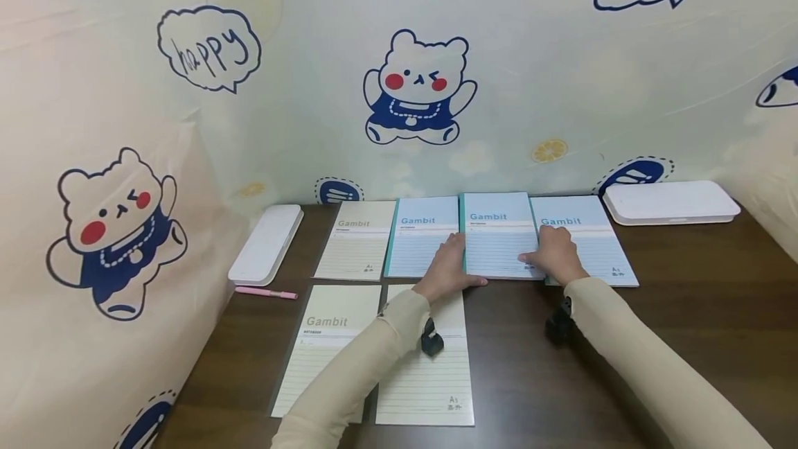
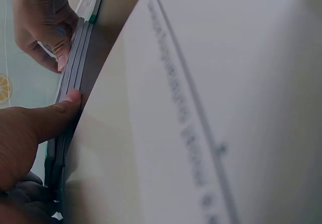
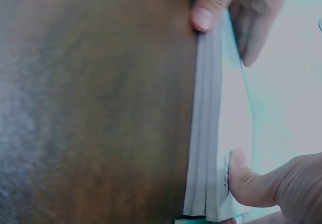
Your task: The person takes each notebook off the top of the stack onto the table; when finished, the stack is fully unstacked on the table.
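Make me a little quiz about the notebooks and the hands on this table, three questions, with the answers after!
1. True or false: both hands are on the same blue notebook.
2. How many cream notebooks lie on the table? A) one B) three C) five
3. What thin pink thing lies by the white case on the left side?

Key
1. True. The left hand and the right hand hold the near edge of the middle blue notebook, thumbs against its page stack.
2. B. One cream notebook lies in the back row, and two cream notebooks lie in the front.
3. A pink pen, beside the white case.
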`<action>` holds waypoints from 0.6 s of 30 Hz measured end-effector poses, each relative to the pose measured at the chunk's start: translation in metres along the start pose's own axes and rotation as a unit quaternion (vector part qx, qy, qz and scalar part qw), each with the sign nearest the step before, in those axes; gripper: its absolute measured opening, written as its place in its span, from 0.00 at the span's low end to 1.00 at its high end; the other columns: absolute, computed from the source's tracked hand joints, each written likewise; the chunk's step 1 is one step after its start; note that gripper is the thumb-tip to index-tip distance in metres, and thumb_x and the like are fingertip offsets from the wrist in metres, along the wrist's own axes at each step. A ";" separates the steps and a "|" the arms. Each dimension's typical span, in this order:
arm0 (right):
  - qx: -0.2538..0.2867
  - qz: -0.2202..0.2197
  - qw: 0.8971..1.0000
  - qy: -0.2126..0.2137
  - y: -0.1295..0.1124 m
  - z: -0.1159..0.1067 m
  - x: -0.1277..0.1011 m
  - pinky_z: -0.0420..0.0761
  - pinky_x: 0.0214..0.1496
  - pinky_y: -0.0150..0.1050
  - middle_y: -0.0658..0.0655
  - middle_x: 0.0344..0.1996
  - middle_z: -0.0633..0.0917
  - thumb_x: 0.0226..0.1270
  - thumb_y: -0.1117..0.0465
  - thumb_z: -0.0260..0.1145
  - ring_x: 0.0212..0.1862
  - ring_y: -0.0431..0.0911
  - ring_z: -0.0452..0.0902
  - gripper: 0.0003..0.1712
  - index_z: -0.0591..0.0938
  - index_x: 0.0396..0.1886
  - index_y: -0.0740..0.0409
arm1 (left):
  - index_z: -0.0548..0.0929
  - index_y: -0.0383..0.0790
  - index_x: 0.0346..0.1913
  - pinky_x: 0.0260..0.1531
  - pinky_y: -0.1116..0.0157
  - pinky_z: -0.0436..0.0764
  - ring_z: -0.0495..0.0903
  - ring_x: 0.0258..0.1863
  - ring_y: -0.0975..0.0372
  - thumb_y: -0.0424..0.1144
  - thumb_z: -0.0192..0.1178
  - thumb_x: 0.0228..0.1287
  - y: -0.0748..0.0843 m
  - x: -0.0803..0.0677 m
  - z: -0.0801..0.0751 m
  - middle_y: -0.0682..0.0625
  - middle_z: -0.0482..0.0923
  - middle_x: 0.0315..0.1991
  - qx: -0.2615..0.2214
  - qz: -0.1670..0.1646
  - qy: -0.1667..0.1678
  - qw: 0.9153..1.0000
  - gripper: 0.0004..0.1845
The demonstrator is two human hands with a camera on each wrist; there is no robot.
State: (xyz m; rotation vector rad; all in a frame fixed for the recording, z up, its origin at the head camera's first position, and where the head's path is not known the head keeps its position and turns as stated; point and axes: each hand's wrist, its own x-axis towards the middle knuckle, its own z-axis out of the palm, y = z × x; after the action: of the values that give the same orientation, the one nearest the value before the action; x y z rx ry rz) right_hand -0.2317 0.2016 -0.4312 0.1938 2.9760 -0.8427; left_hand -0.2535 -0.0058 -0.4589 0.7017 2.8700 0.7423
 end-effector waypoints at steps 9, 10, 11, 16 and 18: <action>0.041 0.036 0.998 -0.025 0.001 -0.010 0.000 0.68 0.50 0.61 0.76 0.55 0.66 0.47 0.61 0.73 0.53 0.68 0.64 0.46 0.59 0.63 0.69 | 0.55 0.31 0.67 0.65 0.60 0.50 0.52 0.67 0.56 0.56 0.71 0.38 0.001 -0.001 0.002 0.42 0.58 0.66 0.006 -0.003 -0.012 1.000 0.56; 0.044 0.036 0.998 -0.027 0.001 -0.012 0.000 0.67 0.51 0.61 0.76 0.56 0.66 0.47 0.61 0.72 0.54 0.67 0.64 0.45 0.60 0.63 0.68 | 0.54 0.31 0.67 0.65 0.61 0.50 0.52 0.68 0.56 0.56 0.71 0.39 0.001 -0.001 0.002 0.42 0.58 0.66 0.010 -0.005 -0.013 1.000 0.56; 0.051 0.034 0.998 -0.033 0.002 -0.013 0.001 0.67 0.50 0.60 0.75 0.55 0.67 0.48 0.60 0.72 0.53 0.66 0.64 0.43 0.62 0.62 0.66 | 0.54 0.31 0.67 0.65 0.61 0.50 0.52 0.68 0.56 0.56 0.71 0.38 0.001 -0.002 0.001 0.42 0.57 0.66 0.011 -0.007 -0.013 1.000 0.56; 0.130 0.024 0.989 -0.059 0.005 -0.017 0.009 0.69 0.38 0.44 0.66 0.45 0.70 0.60 0.57 0.63 0.46 0.56 0.63 0.23 0.73 0.54 0.60 | 0.53 0.30 0.67 0.66 0.62 0.48 0.47 0.69 0.55 0.55 0.70 0.41 0.002 -0.003 -0.003 0.40 0.52 0.68 0.015 -0.017 -0.022 1.000 0.55; 0.165 0.027 0.984 -0.054 0.008 -0.016 0.014 0.66 0.37 0.39 0.64 0.45 0.68 0.63 0.57 0.60 0.47 0.54 0.61 0.20 0.75 0.53 0.59 | 0.53 0.30 0.68 0.66 0.62 0.48 0.46 0.69 0.55 0.55 0.69 0.42 0.002 -0.002 -0.004 0.40 0.51 0.69 0.014 -0.022 -0.027 0.999 0.55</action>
State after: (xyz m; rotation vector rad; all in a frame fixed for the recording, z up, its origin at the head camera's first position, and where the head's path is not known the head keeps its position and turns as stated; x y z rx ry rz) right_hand -0.2448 0.2182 -0.4223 0.2293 2.7008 -1.2897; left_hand -0.2516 -0.0067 -0.4547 0.6498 2.8426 0.6689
